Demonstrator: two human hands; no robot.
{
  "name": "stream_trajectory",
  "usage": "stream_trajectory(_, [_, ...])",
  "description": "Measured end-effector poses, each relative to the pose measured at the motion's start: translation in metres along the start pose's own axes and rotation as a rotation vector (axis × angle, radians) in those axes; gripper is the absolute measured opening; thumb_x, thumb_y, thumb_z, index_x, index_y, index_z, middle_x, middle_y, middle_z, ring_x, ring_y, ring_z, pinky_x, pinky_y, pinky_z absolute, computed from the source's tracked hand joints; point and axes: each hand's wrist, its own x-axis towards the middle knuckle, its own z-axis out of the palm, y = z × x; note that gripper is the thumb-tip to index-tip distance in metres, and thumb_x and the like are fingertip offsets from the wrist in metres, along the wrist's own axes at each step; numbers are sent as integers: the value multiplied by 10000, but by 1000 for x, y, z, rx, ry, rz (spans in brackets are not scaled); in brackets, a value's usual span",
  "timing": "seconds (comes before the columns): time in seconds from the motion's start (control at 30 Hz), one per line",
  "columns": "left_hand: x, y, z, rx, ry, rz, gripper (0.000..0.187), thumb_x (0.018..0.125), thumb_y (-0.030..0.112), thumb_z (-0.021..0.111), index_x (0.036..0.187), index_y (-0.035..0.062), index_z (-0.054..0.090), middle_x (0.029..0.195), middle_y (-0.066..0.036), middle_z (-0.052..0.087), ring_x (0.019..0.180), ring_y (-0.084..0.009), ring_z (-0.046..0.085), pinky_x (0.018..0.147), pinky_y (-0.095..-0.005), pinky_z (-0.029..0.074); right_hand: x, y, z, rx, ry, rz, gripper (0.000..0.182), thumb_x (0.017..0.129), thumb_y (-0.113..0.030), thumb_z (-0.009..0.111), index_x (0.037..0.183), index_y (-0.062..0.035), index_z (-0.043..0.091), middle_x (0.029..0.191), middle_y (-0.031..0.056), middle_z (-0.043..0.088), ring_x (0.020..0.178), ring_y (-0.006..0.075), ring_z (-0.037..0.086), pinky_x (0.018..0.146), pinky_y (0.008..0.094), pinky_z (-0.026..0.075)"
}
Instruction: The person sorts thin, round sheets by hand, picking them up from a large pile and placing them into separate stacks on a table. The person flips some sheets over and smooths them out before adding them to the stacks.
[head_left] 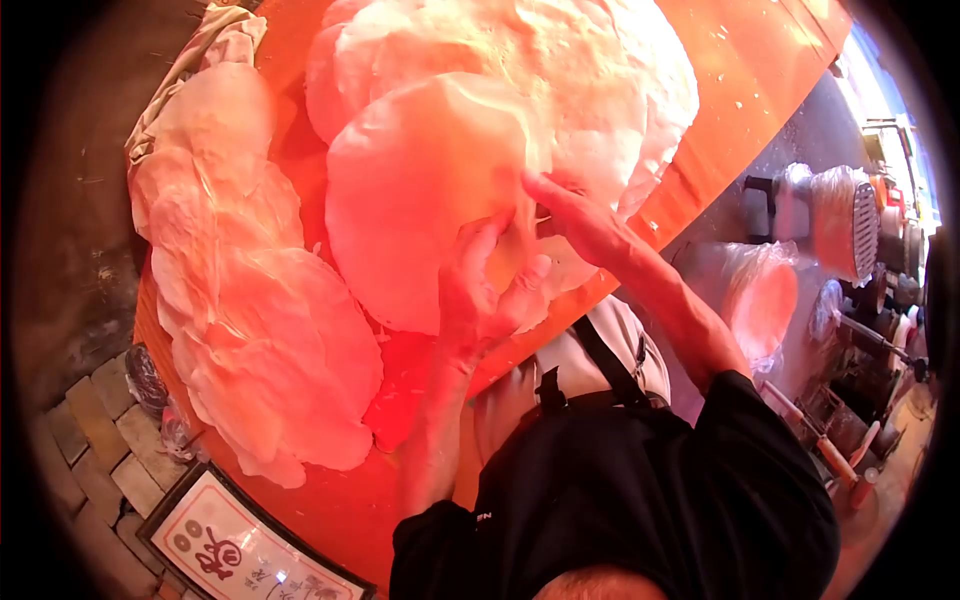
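Observation:
A large, thin round flatbread (pixel 420 190) lies in front of me on the orange-covered table, its right edge lifted and creased. At that edge, the fingers of my right hand (pixel 575 215) are closed on the sheet, though the exact grip is partly hidden. My left hand (pixel 480 285) rests over the flatbread's lower right part, thumb and forefinger spread apart in a curve. Behind it sits a broad pile of similar pale flatbreads (pixel 610 70). To the left, more thin sheets (pixel 235 250) overlap in a long row.
An orange table (pixel 730 90) spans the view. Bunched cloth (pixel 225 35) lies at its far left corner. A framed sign with writing (pixel 245 545) stands at the near left, beside paving bricks (pixel 100 420). Plastic-wrapped stools (pixel 760 300) and assorted gear are on the right.

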Motion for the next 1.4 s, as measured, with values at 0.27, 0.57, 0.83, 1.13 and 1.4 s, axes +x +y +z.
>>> stream_trajectory(0.27, [-5, 9, -5, 193, 142, -60, 584, 867, 214, 719, 1327, -87, 521, 1209, -187, 596, 1157, -305, 595, 1024, -410, 465, 0, 5, 1, 331, -86, 88, 374, 990, -385, 560, 1130, -43, 624, 1042, 68, 676, 942, 181, 649, 815, 337, 527])
stream_trajectory(0.57, [-19, 18, -22, 5, 336, -223, 365, 922, 8, 500, 1271, -87, 546, 1050, -84, 673, 953, -121, 621, 846, -244, 484, 9, 8, 15, 278, -110, 90, 364, 996, -258, 505, 1145, 61, 600, 1077, 131, 627, 978, 239, 655, 884, 418, 554])
stream_trajectory(0.83, [-17, 7, -1, 15, 409, -214, 239, 951, 63, 574, 1162, -43, 609, 915, -13, 661, 789, -41, 585, 672, -204, 472, -6, -3, 27, -334, 257, -101, 501, 889, -330, 695, 1244, 9, 595, 1200, 160, 611, 1004, 223, 633, 892, 379, 509])
stream_trajectory(1.13, [-14, -12, -10, -31, 485, -231, 242, 901, 74, 617, 1130, 1, 645, 858, -97, 707, 731, -147, 674, 674, -294, 555, -4, -18, 39, -485, 41, -135, 388, 885, -123, 693, 1219, 48, 594, 1026, 91, 721, 928, 135, 661, 831, 296, 522])
stream_trajectory(1.4, [-46, 19, -106, -467, 714, -236, 138, 851, 41, 625, 981, 38, 671, 862, -67, 709, 752, -95, 632, 698, -207, 499, 14, -78, -35, -274, 40, -290, 277, 833, 71, 623, 1097, 9, 681, 984, 61, 712, 919, 173, 685, 824, 304, 549])
